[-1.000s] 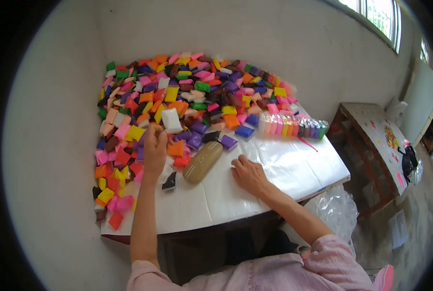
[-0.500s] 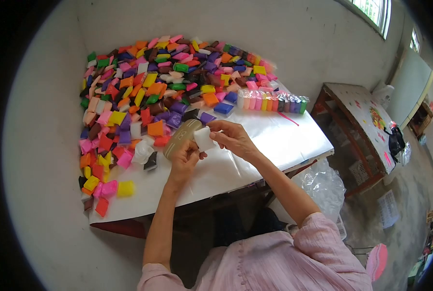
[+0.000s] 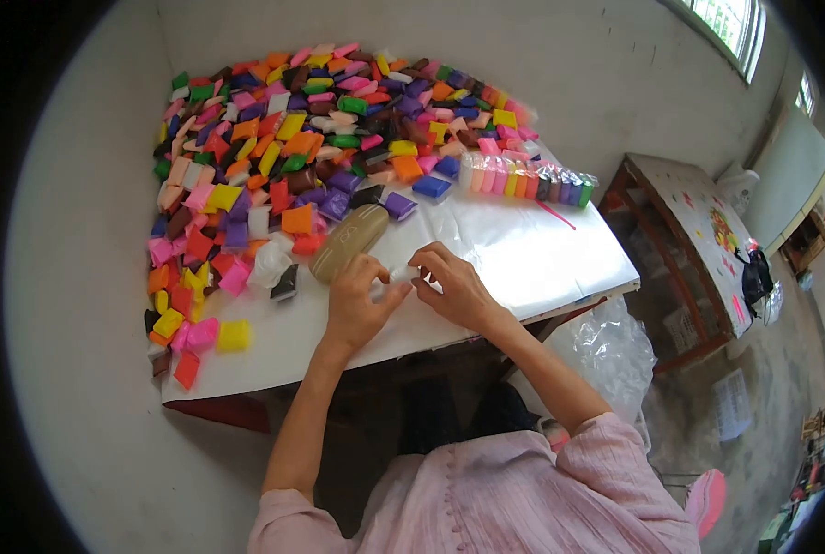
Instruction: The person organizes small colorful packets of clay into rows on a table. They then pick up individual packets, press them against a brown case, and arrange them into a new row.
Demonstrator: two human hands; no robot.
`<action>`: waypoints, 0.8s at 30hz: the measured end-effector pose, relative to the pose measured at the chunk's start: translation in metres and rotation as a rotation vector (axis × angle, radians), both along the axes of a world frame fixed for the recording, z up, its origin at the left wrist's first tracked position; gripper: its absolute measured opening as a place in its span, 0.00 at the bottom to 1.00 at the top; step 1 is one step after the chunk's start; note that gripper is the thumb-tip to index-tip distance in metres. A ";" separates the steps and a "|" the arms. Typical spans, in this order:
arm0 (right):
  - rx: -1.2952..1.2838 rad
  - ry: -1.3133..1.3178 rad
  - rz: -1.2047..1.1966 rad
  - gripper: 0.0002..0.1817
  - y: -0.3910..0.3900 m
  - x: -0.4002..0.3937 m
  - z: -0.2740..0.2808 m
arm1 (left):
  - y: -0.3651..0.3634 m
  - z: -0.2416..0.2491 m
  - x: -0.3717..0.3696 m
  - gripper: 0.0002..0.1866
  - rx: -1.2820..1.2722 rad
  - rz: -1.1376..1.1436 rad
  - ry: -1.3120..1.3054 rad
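A small white packet [image 3: 404, 274] is pinched between the fingertips of both my hands, low over the front part of the white-covered table [image 3: 523, 268]. My left hand [image 3: 361, 300] curls round its left end, thumb and forefinger bent together. From the other side my right hand [image 3: 454, 288] grips it with the fingers folded down, hiding much of the packet. Just behind my left hand lies a tan, rounded oblong object [image 3: 349, 242] with pale markings. Left of it are a crumpled clear-white bag [image 3: 270, 266] and a black packet [image 3: 285, 283].
A large heap of coloured packets [image 3: 292, 143] covers the back and left of the table. A clear-wrapped row of coloured packets [image 3: 528, 179] lies at the right rear, with a pink strip [image 3: 554, 215] before it. Plastic bags [image 3: 615, 346] hang beside the table; another table [image 3: 680, 222] stands right.
Both hands have come down and nearer to me with the white packet, which now shows less between the fingers. The tan object is more fully in sight.
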State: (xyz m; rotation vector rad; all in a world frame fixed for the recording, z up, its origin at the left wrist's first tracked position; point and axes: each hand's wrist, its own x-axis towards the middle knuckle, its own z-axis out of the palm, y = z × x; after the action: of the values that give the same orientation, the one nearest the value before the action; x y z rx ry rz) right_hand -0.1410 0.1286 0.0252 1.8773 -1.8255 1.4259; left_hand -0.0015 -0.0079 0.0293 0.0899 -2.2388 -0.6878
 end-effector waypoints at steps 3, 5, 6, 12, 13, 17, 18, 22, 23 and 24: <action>0.051 -0.040 -0.025 0.15 0.004 0.004 -0.008 | 0.002 -0.005 -0.005 0.11 -0.156 0.077 -0.046; 0.083 -0.039 -0.054 0.15 0.007 0.006 -0.009 | 0.003 -0.007 -0.005 0.11 -0.189 0.061 -0.116; 0.085 -0.048 -0.057 0.15 0.007 0.007 -0.010 | 0.004 -0.007 -0.005 0.11 -0.214 0.069 -0.119; 0.134 -0.061 -0.101 0.14 0.004 0.004 -0.017 | 0.010 -0.006 -0.005 0.09 -0.293 0.082 -0.115; 0.151 -0.071 -0.107 0.14 0.004 0.004 -0.016 | 0.009 -0.007 -0.007 0.09 -0.297 0.081 -0.097; 0.175 -0.039 -0.219 0.11 0.004 0.007 -0.015 | 0.007 -0.010 -0.009 0.07 -0.290 0.058 -0.051; 0.183 -0.020 -0.256 0.10 0.005 0.008 -0.014 | 0.006 -0.011 -0.009 0.07 -0.277 0.049 -0.056; 0.187 0.061 -0.320 0.08 0.004 0.009 -0.013 | 0.005 -0.011 -0.009 0.07 -0.224 0.018 -0.077; 0.181 0.083 -0.314 0.08 0.003 0.008 -0.013 | 0.004 -0.010 -0.008 0.07 -0.210 0.011 -0.084; 0.186 0.105 -0.325 0.07 0.001 0.007 -0.014 | 0.004 -0.010 -0.009 0.07 -0.191 0.004 -0.074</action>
State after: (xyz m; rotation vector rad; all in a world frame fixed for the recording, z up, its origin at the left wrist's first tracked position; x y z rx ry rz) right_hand -0.1337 0.1299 0.0111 1.5972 -2.1512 1.0629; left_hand -0.0103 -0.0037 0.0189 0.0254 -2.3633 -0.4728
